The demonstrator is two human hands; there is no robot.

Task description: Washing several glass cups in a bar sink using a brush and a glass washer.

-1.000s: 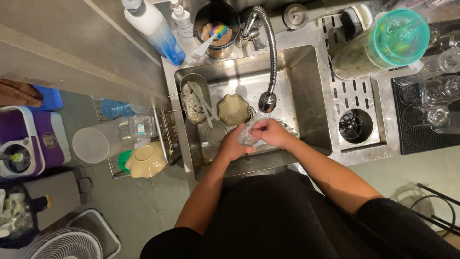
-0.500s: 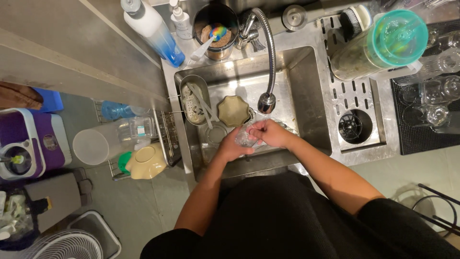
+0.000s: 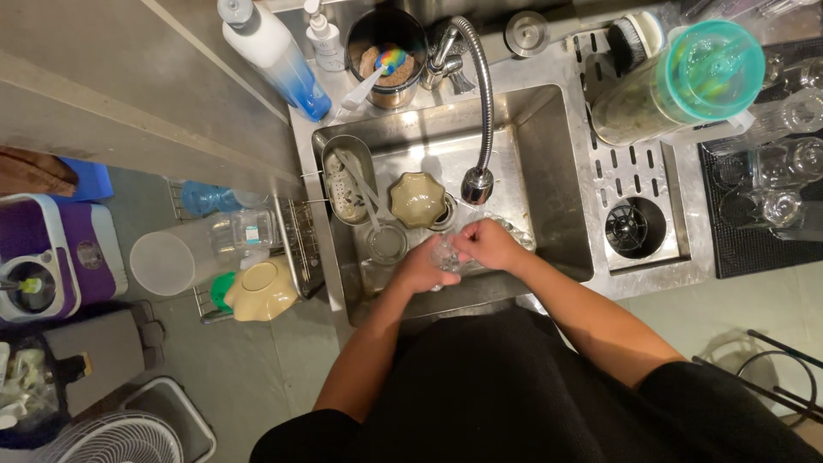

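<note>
Left hand (image 3: 422,273) and right hand (image 3: 487,244) both clamp a small clear glass (image 3: 446,255) at frame centre; wet, it may slip into the steel sink (image 3: 549,171).

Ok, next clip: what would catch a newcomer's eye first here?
First the two hands meeting in the steel sink: the left hand and right hand share a grip on a clear glass just below the coiled faucet head. Next, the big jar with a teal lid on the drainboard at upper right. Then the beige scalloped bowl in the basin beside the faucet.
</note>
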